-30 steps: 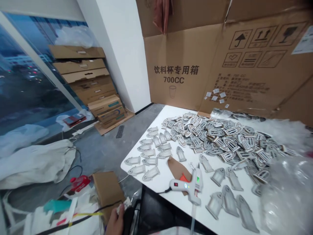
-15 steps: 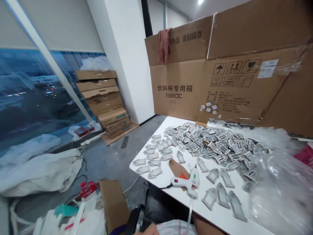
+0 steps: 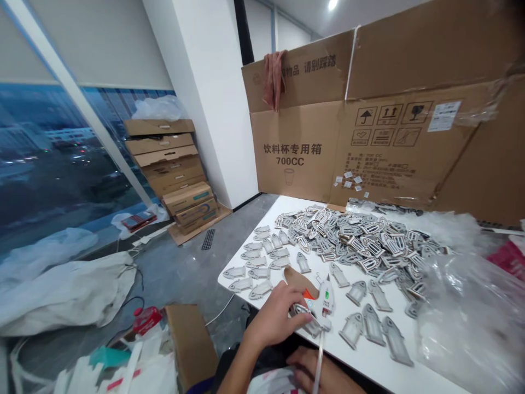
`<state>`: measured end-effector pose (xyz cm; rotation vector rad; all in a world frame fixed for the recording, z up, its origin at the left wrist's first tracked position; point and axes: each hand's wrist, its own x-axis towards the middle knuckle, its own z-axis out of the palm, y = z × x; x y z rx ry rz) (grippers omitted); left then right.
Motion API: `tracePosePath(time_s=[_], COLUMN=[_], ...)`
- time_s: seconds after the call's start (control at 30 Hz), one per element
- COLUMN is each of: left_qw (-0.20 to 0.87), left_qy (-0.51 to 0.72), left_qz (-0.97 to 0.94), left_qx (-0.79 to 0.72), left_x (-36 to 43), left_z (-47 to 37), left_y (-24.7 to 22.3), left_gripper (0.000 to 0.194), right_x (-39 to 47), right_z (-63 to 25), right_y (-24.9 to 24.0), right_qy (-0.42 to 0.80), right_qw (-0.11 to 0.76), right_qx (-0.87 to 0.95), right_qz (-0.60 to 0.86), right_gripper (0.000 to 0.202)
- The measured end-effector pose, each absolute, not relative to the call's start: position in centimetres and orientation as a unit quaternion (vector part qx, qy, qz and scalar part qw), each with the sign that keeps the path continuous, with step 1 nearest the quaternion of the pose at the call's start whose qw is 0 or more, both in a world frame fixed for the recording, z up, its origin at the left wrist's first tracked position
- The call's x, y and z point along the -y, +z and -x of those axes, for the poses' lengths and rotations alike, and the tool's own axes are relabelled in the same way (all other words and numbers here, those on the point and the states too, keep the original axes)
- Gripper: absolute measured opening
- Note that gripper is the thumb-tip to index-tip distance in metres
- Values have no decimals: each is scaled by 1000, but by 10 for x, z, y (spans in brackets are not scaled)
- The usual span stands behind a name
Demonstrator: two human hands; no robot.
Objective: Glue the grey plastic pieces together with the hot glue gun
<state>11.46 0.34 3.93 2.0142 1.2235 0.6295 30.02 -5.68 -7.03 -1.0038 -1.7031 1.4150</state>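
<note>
L hand (image 3: 270, 317) pinches grey piece (image 3: 308, 322) at table's (image 3: 369, 361) near edge, beside gun (image 3: 327, 298); R hand (image 3: 307, 362) lower, can't tell its grip; piece prob. light, stiff, maybe brittle, best held by long sides.

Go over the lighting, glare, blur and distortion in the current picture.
Head view: small blown-out ceiling light at the top edge; pale highlights on the clear plastic at right; deep shadow below the table; slanting, stretched lines towards the sides; dark smudge in the top right corner; large print on the carton legible, its small print too soft to read.
</note>
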Motion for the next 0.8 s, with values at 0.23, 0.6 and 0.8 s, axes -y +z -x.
tracePosePath(time_s=[0.23, 0.6, 0.8], left_qw=[313, 367, 459], left_qy=[234, 291, 457], left_qz=[-797, -762, -620], left_qx=[-460, -448, -444], left_x=[-4, 10, 23], left_z=[-122, -119, -113], left_y=[37, 28, 19], left_gripper=[18, 5, 18], right_x=[66, 67, 74], right_z=[-282, -269, -265], right_y=[-84, -90, -79], right_qy=[577, 601, 636], right_qw=[325, 393, 396], right_qx=[652, 592, 568], right_qz=[368, 365, 340], right_gripper=[56, 62, 61])
